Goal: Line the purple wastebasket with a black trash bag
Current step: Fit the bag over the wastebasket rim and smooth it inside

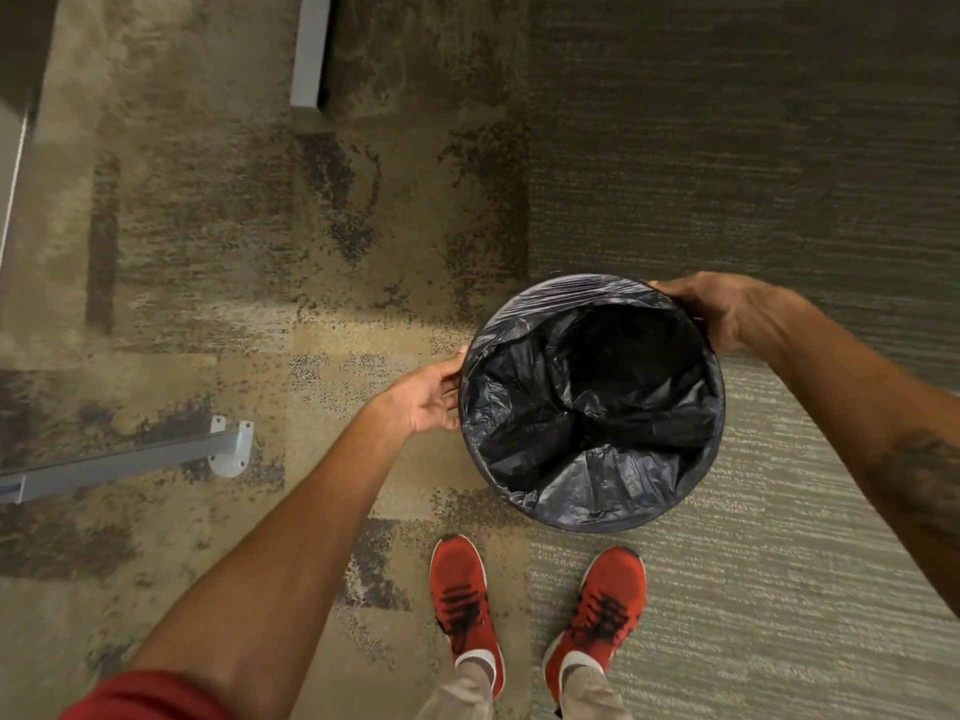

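Head view looks straight down at the wastebasket standing upright on the carpet, its open mouth facing up and its long axis vertical. The black trash bag is already inside, its top folded over the rim all the way round, so none of the purple shows from up here. The left hand is at nine o'clock on the rim, grip closed loosely on the bag's folded edge, palm against the side. The right hand is at about one o'clock, fingers curled over the rim and pinching the plastic there. Both hands touch the basket; neither is nearer. I'd say what's left is pulling the overhang down evenly, though how far it hangs on the outside is hard to tell from above. Inside, the bag lies crumpled rather than pressed to the bottom.

Red shoes stand at six o'clock, just beside the basket. A grey metal furniture leg lies well off at nine o'clock. The carpet changes pattern under the basket.
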`<state>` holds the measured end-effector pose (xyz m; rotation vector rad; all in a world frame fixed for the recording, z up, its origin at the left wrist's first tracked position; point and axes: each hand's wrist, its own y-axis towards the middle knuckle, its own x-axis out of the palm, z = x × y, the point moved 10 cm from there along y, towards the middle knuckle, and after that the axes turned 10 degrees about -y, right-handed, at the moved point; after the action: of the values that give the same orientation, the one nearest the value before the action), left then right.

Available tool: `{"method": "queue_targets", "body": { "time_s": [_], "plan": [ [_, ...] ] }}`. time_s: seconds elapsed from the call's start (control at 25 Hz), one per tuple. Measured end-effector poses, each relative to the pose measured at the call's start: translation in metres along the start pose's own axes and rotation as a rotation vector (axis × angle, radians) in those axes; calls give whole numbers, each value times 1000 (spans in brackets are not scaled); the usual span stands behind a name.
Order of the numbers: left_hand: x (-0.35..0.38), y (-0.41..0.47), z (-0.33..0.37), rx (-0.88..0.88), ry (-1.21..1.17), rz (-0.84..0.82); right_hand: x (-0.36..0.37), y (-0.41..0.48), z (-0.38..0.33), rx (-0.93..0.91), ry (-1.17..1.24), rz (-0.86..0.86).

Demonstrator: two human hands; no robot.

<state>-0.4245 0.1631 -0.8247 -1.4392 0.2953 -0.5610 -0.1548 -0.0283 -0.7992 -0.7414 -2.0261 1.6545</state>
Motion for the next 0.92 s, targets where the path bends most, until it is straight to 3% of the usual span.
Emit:
{"method": "queue_targets", "body": {
  "time_s": [0.36,0.48,0.6,0.76,0.92],
  "plan": [
    [-5,6,11,53,69,179,-5,7,-5,54,-52,138],
    [-7,5,21,140,98,198,-12,5,-20,-94,-107,236],
    [16,-6,63,423,168,182,-1,-3,-52,-335,-95,254],
    [95,-14,105,585,265,-17,28,-12,-72,-382,-216,159],
    [119,-5,115,537,310,85,26,-5,-74,-349,-289,262]
  ]
}}
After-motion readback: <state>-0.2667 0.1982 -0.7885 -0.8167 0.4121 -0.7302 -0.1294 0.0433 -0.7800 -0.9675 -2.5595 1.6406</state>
